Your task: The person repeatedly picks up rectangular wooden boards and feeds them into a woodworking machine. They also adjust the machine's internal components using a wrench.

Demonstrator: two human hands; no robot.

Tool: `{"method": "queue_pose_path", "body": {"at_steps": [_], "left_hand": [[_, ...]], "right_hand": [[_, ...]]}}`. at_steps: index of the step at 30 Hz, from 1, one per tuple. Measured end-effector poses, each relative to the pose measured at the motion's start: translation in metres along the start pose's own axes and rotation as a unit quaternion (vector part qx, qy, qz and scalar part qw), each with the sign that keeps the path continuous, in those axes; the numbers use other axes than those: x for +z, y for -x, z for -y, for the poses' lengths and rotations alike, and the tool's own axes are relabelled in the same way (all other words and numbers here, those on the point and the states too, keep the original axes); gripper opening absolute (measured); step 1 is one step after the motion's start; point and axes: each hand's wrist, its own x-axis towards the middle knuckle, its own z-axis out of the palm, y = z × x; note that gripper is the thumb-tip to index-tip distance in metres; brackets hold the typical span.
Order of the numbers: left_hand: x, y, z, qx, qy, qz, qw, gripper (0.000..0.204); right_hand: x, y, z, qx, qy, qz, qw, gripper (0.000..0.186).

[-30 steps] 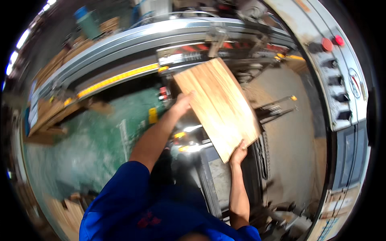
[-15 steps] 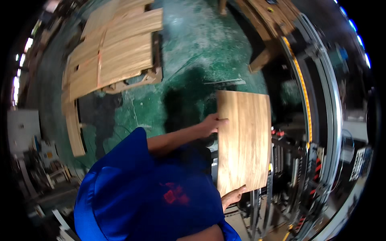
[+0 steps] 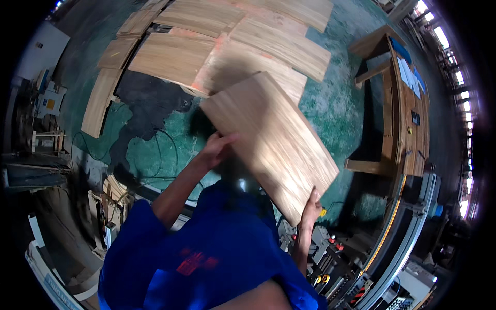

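A rectangular wooden panel [image 3: 274, 144] with pale grain is held up in front of my body, tilted so its far end points up and left. My left hand [image 3: 217, 149] grips its left long edge, thumb on the top face and fingers hidden beneath. At the near right end, my right hand [image 3: 311, 207] clasps the panel's corner area, its thumb lying on top. Beyond the panel's far end, several similar wooden boards [image 3: 173, 56] lie side by side on a low support.
A wooden workbench [image 3: 408, 119] with papers and small items stands at the right. Close to my right side is a machine with a metal rail [image 3: 413, 227] and a yellow strip. Cables [image 3: 160, 155] run over the green floor [image 3: 330, 111]; more equipment [image 3: 49, 101] stands at the left.
My view has turned to the right, and the laid-out boards now sit ahead of me. The panel has swung from beside the machine toward them, both hands still holding it.
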Motion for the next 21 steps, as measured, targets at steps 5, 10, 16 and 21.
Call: {"method": "queue_pose_path", "body": {"at_steps": [5, 10, 16, 21], "left_hand": [[-0.081, 0.003, -0.101, 0.109, 0.031, -0.132, 0.985, 0.035], [-0.104, -0.005, -0.184, 0.203, 0.023, -0.204, 0.958, 0.043], [-0.158, -0.038, -0.250, 0.198, 0.023, -0.334, 0.921, 0.043], [-0.136, -0.081, -0.294, 0.205, -0.012, -0.419, 0.884, 0.030]], "right_hand": [[0.161, -0.040, 0.054, 0.069, 0.037, 0.178, 0.981, 0.061], [0.282, -0.087, 0.076, 0.133, 0.057, 0.313, 0.939, 0.058], [0.389, -0.109, 0.137, 0.221, -0.030, 0.434, 0.873, 0.056], [0.401, -0.180, 0.140, -0.029, 0.249, 0.442, 0.861, 0.048]]}}
